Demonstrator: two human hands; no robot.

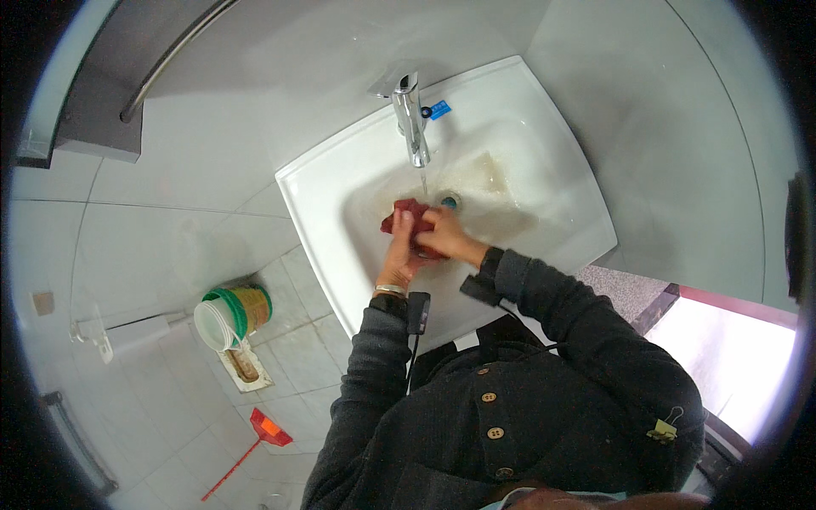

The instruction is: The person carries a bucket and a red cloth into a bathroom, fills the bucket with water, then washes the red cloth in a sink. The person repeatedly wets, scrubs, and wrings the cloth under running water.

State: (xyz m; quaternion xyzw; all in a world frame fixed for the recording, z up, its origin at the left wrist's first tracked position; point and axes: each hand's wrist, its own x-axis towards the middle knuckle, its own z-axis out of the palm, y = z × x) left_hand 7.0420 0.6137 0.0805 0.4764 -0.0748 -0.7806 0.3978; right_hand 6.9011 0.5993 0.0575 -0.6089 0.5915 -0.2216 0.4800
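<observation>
A dark red wet cloth (411, 207) is bunched between both hands, low in the white washbasin (561, 191). My left hand (401, 248) grips it from the left, thumb on top. From the right, my right hand (449, 237) presses its bent fingers into the same cloth; its fingertips are partly hidden. Above them a chrome faucet (411, 127) runs a thin stream of water that falls beside the cloth. Just right of the stream sits the drain (450, 201), with something teal in it. Shallow cloudy water lies on the bowl's floor.
A small blue packet (440, 109) and a black ring (426, 112) lie by the faucet base. At floor level on the left are a green bucket (255, 309) with a white bucket (213, 325), a squat toilet pan (245, 366) and a red broom or dustpan (271, 428).
</observation>
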